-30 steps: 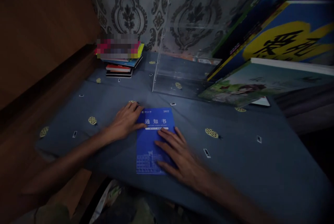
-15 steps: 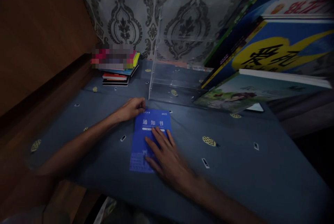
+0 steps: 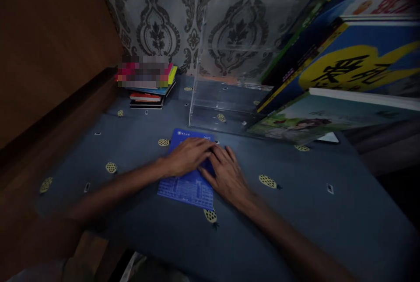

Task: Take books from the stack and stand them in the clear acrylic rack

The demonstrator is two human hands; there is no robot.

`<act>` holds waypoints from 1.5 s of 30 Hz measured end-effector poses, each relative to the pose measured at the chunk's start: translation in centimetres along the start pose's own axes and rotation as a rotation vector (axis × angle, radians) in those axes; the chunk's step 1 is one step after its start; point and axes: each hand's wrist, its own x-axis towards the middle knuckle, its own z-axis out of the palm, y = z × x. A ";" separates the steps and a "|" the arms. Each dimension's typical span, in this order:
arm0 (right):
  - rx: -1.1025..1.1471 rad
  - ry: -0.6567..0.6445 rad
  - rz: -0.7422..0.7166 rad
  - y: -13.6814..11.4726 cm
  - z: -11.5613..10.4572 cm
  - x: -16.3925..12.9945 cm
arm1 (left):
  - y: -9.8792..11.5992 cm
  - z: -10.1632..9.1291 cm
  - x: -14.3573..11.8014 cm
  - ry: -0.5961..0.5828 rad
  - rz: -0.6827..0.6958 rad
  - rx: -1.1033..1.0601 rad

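Note:
A blue booklet [image 3: 188, 188] with white print and the year 2022 lies flat on the dark blue tablecloth, turned slightly. My left hand [image 3: 188, 156] reaches across its middle, fingers stretched towards the right edge and covering most of the title. At that edge rests my right hand [image 3: 228, 170], its fingers spread and its thumb lying over the cover. The fingertips of both hands meet near the booklet's upper right side. Whether a fingertip is under the cover's edge is hidden.
A clear acrylic rack [image 3: 213, 120] stands behind the booklet. Large picture books [image 3: 354, 69] lean upright at the right. Towards the back left is a stack of books [image 3: 146, 98], partly pixelated. A brown wooden panel [image 3: 49, 32] borders the left side.
My left hand has moved right from the booklet's upper left corner across the cover. My right hand has slid right to the edge. The booklet has turned a little.

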 end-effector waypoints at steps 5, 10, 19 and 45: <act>0.003 -0.003 -0.006 -0.2 0.0 -0.2 | -1.5 1.0 -0.2 -0.033 -0.051 0.009; 0.000 -0.038 0.002 -0.1 -0.4 0.0 | -6.7 0.6 -4.0 0.071 -0.131 0.044; 0.011 -0.108 0.030 0.9 -0.7 3.2 | -7.8 0.1 -5.5 0.023 -0.130 0.044; 0.092 -0.258 -0.128 1.3 -2.3 -0.4 | -7.5 -0.1 -5.6 0.006 -0.150 0.058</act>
